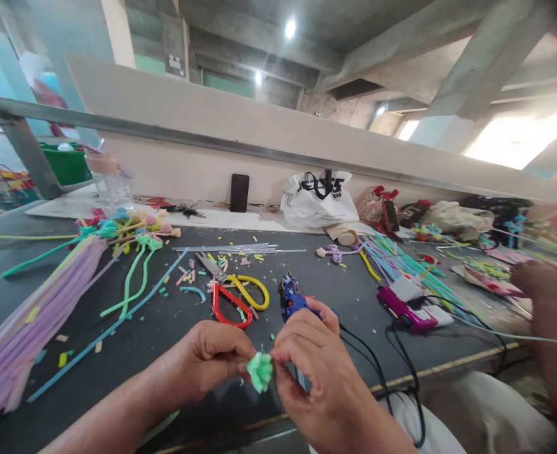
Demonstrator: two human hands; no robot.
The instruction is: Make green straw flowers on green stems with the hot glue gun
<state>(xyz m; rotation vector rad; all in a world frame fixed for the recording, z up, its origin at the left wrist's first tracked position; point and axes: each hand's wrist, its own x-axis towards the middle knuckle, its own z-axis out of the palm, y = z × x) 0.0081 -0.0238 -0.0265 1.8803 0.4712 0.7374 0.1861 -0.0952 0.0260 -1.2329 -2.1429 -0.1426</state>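
Observation:
Low at the front edge, a small mint-green fuzzy flower [260, 372] sits between my two hands. My left hand [212, 356] is closed, pinching it from the left with thumb and fingers. From the right, the fingertips of my right hand [314, 359] are pinched at its edge. Just beyond my right hand lies a blue glue gun [293, 299], partly hidden by my fingers. Scissors [234, 290] with one red and one yellow handle rest on the dark table [165, 353], blades spread apart.
Lilac fuzzy stems [46, 328] and made-up flowers [118, 227] lie at left. Scraps [191, 271] and clear sticks [241, 248] sit mid-table. A white bag [319, 202] and phone [239, 193] stand behind. At right are a magenta device [406, 312], cables and another person's hand [543, 284].

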